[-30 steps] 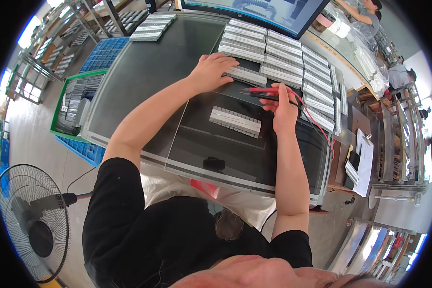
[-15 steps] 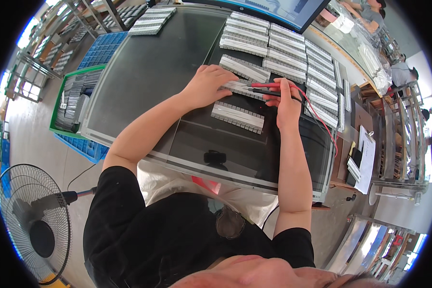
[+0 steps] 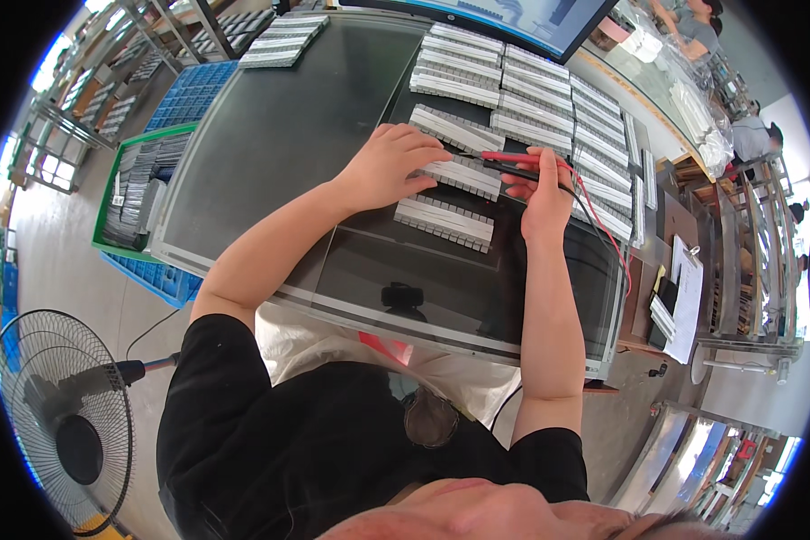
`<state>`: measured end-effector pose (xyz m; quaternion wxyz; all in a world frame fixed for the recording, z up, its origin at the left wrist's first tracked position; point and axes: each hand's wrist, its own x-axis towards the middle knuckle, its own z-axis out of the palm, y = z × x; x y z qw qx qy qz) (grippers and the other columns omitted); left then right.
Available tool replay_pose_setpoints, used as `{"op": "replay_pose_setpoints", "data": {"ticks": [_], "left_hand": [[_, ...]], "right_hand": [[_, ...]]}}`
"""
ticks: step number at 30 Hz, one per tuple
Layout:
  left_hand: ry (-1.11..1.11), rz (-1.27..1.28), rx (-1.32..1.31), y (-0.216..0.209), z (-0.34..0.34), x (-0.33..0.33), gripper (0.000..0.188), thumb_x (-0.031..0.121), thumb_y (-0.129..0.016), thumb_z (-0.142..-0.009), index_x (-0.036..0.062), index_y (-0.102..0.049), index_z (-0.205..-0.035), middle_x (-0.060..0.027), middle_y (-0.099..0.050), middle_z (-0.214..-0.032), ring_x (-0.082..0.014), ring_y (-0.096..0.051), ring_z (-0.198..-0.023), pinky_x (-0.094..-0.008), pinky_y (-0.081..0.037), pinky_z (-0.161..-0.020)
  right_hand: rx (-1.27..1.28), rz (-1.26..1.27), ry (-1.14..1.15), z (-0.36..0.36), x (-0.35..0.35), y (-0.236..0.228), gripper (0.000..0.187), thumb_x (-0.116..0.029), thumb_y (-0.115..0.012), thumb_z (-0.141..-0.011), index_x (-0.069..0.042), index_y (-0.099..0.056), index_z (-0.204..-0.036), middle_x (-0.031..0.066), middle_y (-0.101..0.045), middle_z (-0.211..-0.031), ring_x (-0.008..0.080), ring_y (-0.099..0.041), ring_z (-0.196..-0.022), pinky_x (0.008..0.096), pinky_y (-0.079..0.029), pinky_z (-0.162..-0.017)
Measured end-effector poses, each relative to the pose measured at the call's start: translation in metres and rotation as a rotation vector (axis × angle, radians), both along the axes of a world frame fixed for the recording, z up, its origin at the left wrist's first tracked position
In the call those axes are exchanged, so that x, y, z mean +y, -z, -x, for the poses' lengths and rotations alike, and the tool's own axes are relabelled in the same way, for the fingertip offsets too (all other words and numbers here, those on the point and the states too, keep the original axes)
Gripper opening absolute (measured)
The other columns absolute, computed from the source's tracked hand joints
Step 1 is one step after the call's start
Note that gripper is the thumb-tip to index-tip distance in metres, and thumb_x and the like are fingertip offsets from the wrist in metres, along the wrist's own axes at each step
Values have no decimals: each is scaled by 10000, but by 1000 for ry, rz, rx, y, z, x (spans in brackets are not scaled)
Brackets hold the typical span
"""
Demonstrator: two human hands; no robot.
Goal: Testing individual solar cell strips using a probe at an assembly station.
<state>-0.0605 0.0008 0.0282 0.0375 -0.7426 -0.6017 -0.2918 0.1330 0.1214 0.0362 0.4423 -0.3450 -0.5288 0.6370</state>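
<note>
Both hands are working around a segmented grey strip (image 3: 473, 180) on the dark tabletop (image 3: 279, 135).
The left hand (image 3: 385, 169) is curving about the strip's left end, thumb and fingers parted, actual pressure impossible to tell; the strip is lying between a slanted strip (image 3: 457, 130) and a nearer strip (image 3: 445, 224); the right hand (image 3: 547, 193) is pinching a red probe (image 3: 511, 157) and a black probe (image 3: 515, 171), both pointing left.

A dark, glossy, pale-rimmed rectangular surface (image 3: 297, 117) spans the centre of the frame. Columns of flat, pale grey strips with notched edges (image 3: 535, 103) lie toward its upper right; a block of similar pale strips (image 3: 284, 40) lies at upper left. One lone notched strip (image 3: 444, 223) lies at centre, a partly covered notched strip (image 3: 470, 177) just above it.
</note>
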Motion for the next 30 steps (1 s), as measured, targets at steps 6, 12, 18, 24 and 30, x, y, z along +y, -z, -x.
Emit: {"op": "replay_pose_setpoints", "data": {"ticks": [6, 12, 18, 24, 30], "left_hand": [[-2, -196, 132, -13, 9, 21, 368, 158, -662, -694, 144, -565, -1049, 6, -554, -1066, -215, -473, -1011, -354, -350, -878], [-65, -25, 43, -3, 29, 41, 398, 195, -644, -738, 143, -528, -1115, 0, -551, -1068, -209, -463, -1041, -363, -331, -907], [-37, 3, -26, -12, 15, 21, 415, 197, -653, -728, 150, -529, -1121, -9, -556, -1056, -225, -456, -1049, -374, -331, -907], [-45, 42, -13, 13, 4, 2, 316, 200, -635, -727, 148, -567, -1031, 12, -557, -1061, -197, -457, -1038, -358, -327, -893], [-54, 40, 2, 16, 5, 0, 279, 224, -619, -744, 140, -587, -1008, 13, -554, -1070, -191, -448, -1051, -354, -318, -901]], "right_hand": [[195, -6, 148, -1, 1, -1, 296, -295, -453, -895, -11, -519, -948, 105, -550, -786, 197, -601, -562, 242, -448, -443], [187, -3, 119, -2, 1, -1, 292, -292, -453, -895, -14, -516, -956, 105, -559, -782, 203, -606, -563, 236, -445, -438], [166, 42, 90, -4, 4, -2, 283, -279, -451, -895, -11, -522, -946, 101, -563, -780, 198, -605, -562, 238, -446, -436], [-45, 31, -91, 1, -1, 2, 286, -291, -475, -883, -22, -542, -953, 86, -560, -784, 174, -609, -583, 224, -456, -442], [-124, 28, -123, 3, -1, 5, 278, -283, -470, -890, -24, -544, -958, 78, -556, -793, 160, -610, -589, 214, -447, -452]]}}
